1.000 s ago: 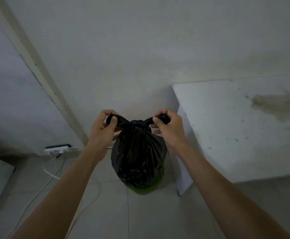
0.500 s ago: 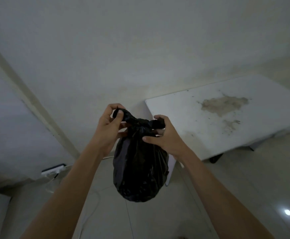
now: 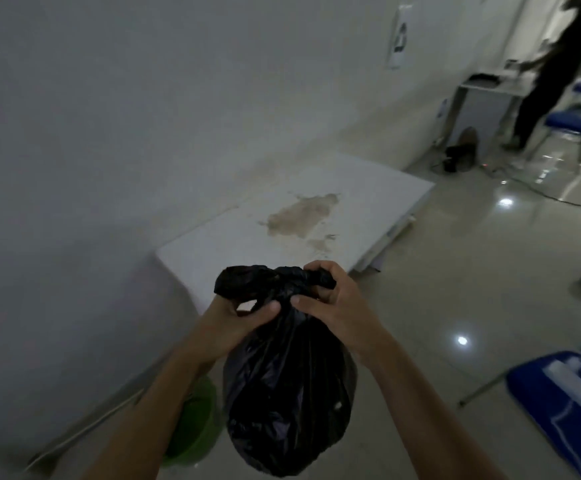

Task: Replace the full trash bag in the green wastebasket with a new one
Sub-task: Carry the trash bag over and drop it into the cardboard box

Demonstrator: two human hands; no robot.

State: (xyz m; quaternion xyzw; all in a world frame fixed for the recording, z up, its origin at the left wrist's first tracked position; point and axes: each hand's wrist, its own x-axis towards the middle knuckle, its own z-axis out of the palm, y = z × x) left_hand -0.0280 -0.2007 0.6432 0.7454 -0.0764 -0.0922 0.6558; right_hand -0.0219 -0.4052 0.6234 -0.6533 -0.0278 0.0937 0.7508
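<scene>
You are holding the full black trash bag [image 3: 289,403] in the air in front of you, its neck bunched into a knot. Your left hand [image 3: 237,323] has its fingers curled around the neck just under the knot, and your right hand [image 3: 330,306] pinches the knot's right tail. The green wastebasket [image 3: 195,431] stands on the floor at lower left, partly hidden behind your left forearm, and appears unlined. The step in hand looks like finishing the knot and removing the bag. Next you would need somewhere to put it down, then a fresh bag. A second ago the bag still sat in the wastebasket. It now hangs clear, and your view has swung right across the stained white table [image 3: 368,216].
</scene>
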